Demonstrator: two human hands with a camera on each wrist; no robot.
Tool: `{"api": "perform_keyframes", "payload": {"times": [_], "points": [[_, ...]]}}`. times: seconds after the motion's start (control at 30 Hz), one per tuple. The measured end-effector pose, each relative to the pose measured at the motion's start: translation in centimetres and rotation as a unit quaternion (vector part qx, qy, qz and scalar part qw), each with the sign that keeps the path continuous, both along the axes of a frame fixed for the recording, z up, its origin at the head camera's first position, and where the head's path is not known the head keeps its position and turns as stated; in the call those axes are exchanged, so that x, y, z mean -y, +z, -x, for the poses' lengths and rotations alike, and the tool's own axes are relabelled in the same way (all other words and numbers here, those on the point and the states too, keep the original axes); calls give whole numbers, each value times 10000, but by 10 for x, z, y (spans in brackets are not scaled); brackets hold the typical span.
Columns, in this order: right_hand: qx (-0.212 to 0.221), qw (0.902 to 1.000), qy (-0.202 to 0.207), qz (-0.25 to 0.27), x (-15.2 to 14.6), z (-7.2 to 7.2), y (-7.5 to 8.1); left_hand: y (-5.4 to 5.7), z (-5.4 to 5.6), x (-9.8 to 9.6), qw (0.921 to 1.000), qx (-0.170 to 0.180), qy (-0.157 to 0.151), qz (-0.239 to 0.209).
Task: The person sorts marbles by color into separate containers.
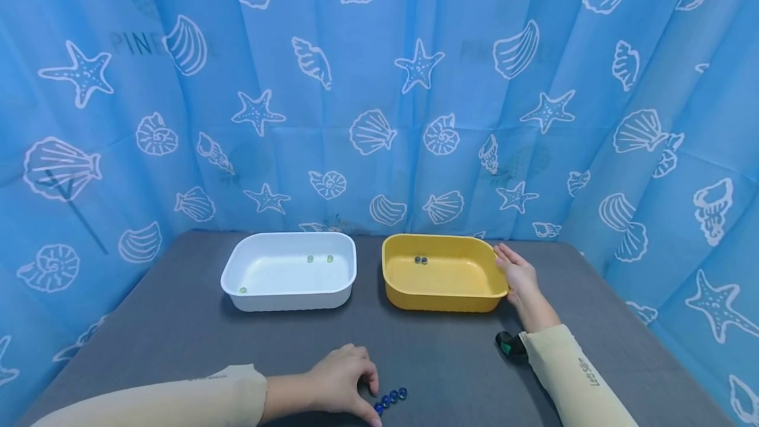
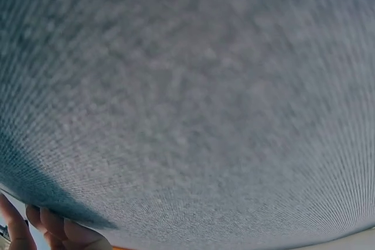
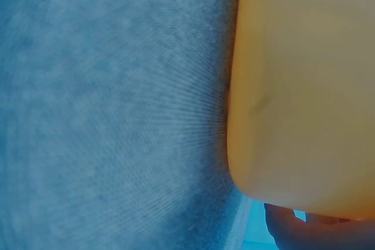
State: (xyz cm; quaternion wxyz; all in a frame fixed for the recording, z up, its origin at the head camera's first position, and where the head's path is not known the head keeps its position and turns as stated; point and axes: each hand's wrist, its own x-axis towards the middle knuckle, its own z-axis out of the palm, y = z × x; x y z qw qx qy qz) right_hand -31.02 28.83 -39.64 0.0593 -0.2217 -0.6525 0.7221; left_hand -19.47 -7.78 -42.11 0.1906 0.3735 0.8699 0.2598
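Above the grey cloth at the front, my left hand [image 1: 339, 382] arches with thumb and fingers spread apart. Its thumb tip is beside the nearest of several dark blue marbles [image 1: 394, 396], which lie in a slanting row. In the left wrist view, the fingers [image 2: 82, 233] show only at the lower left corner, and no marble is visible there. My right hand [image 1: 520, 279] rests against the right end of a yellow basin [image 1: 445, 302], its fingers extended along the rim. Two dark marbles [image 1: 420, 260] lie inside this basin.
A white basin [image 1: 290, 302] stands left of the yellow one, holding three pale green marbles [image 1: 320, 259]. A black object [image 1: 510, 346] is beside the right sleeve. Behind the grey-covered table [image 1: 178, 328] hangs a blue curtain [image 1: 379, 97] with shells and starfish.
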Motion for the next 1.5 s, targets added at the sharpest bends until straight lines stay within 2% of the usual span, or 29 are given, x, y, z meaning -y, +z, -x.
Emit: {"api": "perform_keyframes", "payload": {"times": [0.2, 0.67, 0.87, 1.1, 1.37, 1.5], "points": [[22, 10000, 3, 30, 0, 0, 1, -2, -2, -3, 9998, -195, 7, -8], [24, 9999, 49, 90, -1, 1, 2, -4, -1, -3, 9995, 82, -52, -294], [50, 9999, 6, 148, 0, 1, 2, 5, 5, -2, 9987, 35, 33, -502], [74, 9998, -2, 167, 0, 0, 2, 16, 13, -3, 9953, -178, 200, -930], [58, 9998, 14, 173, 0, 0, 2, 32, 26, -9, 9886, -237, 757, -1276], [65, 9998, -1, 190, -1, 0, 1, 36, 34, -13, 9843, -256, 1002, -1432]]}}
